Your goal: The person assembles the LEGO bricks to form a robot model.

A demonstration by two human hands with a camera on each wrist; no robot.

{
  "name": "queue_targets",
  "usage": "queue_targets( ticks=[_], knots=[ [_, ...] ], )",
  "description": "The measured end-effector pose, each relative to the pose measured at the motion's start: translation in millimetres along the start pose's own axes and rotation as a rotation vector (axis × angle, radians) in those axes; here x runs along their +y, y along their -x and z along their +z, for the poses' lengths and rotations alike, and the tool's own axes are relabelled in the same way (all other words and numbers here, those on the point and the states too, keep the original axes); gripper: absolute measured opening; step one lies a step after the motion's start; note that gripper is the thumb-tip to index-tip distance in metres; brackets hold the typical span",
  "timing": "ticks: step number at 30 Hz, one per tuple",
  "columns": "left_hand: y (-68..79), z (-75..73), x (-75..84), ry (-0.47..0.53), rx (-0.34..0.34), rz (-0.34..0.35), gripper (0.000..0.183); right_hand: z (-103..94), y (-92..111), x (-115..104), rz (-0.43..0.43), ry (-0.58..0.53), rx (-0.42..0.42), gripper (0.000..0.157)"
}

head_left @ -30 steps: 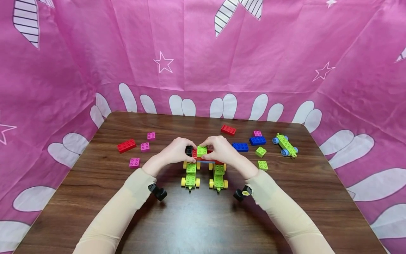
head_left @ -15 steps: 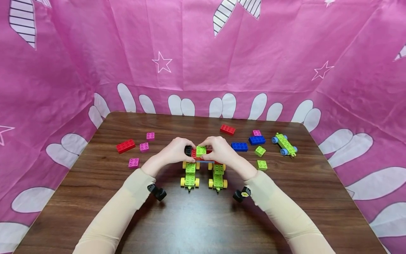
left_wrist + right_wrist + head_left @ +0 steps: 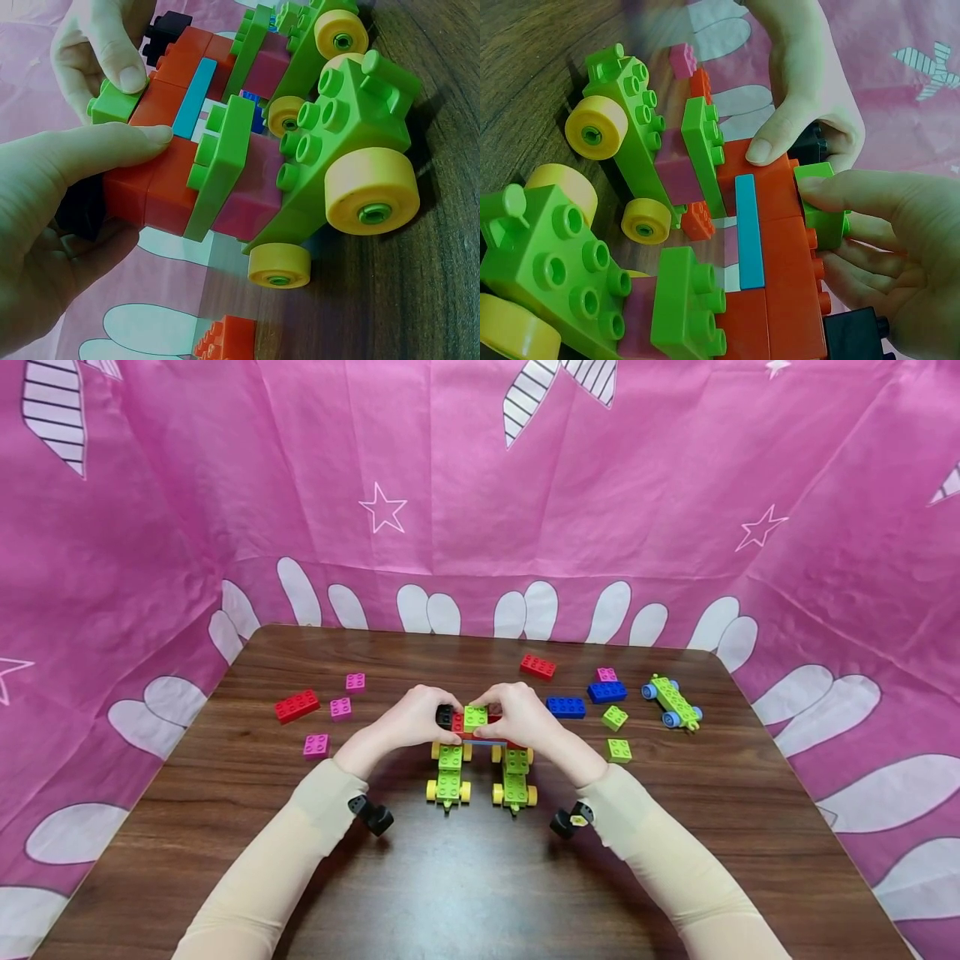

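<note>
A toy brick bridge of red bricks point(image 3: 787, 277) spans two green wheeled bases point(image 3: 448, 783) with yellow wheels, pink bricks point(image 3: 247, 187) and green bricks point(image 3: 221, 169) stacked between. Along the red span runs a light blue strip point(image 3: 750, 232). My left hand point(image 3: 411, 717) grips the span's left end, thumb on the red side, fingers behind by a black brick point(image 3: 445, 717). On top, my right hand point(image 3: 525, 718) pinches a light green brick point(image 3: 821, 214) between thumb and fingers. Another black brick point(image 3: 851, 336) sits at the right end, mostly hidden by that hand in the head view.
Left on the wooden table point(image 3: 465, 877) lie a red brick point(image 3: 297, 706) and several pink bricks point(image 3: 317, 746). To the right are blue bricks point(image 3: 566, 707), small green bricks point(image 3: 618, 750) and a green base with blue wheels point(image 3: 673, 702). Another red brick point(image 3: 538, 667) lies farther back.
</note>
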State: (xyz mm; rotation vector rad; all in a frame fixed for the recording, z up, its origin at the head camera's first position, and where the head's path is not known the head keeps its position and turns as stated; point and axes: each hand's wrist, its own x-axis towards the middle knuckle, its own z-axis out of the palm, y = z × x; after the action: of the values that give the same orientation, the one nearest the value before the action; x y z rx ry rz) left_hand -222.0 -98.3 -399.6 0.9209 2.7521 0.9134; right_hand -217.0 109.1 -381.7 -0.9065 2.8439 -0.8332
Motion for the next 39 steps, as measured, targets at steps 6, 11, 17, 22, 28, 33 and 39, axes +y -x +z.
queue_targets(
  ticks=[6, 11, 17, 22, 28, 33, 39],
  knots=[
    [-0.2, 0.4, -0.5, 0.001, 0.002, -0.001, 0.039, -0.1, -0.2, -0.5, 0.008, -0.002, -0.012, 0.035],
    [-0.3, 1.0, -0.9, -0.004, 0.010, 0.001, 0.039, -0.7, -0.8, -0.1, 0.007, -0.008, -0.029, 0.035],
    [-0.5, 2.0, -1.8, -0.006, 0.015, 0.007, 0.038, -0.5, 0.0, -0.2, 0.024, -0.017, -0.030, 0.036],
    [-0.7, 1.3, -1.4, 0.001, 0.013, 0.004, 0.038, -1.0, -0.8, 0.7, 0.027, -0.020, -0.030, 0.036],
    [-1.8, 1.0, -2.8, 0.020, 0.002, -0.003, 0.037, -3.5, -2.0, -0.2, 0.018, -0.022, -0.047, 0.037],
    [-1.6, 1.1, -3.3, 0.018, -0.002, -0.001, 0.038, -4.9, -2.1, -1.6, 0.004, 0.001, -0.054, 0.037],
    [-1.1, 0.9, -3.1, 0.003, -0.009, -0.001, 0.040, -5.6, -0.9, -2.4, -0.002, 0.015, -0.074, 0.039]
  ],
)
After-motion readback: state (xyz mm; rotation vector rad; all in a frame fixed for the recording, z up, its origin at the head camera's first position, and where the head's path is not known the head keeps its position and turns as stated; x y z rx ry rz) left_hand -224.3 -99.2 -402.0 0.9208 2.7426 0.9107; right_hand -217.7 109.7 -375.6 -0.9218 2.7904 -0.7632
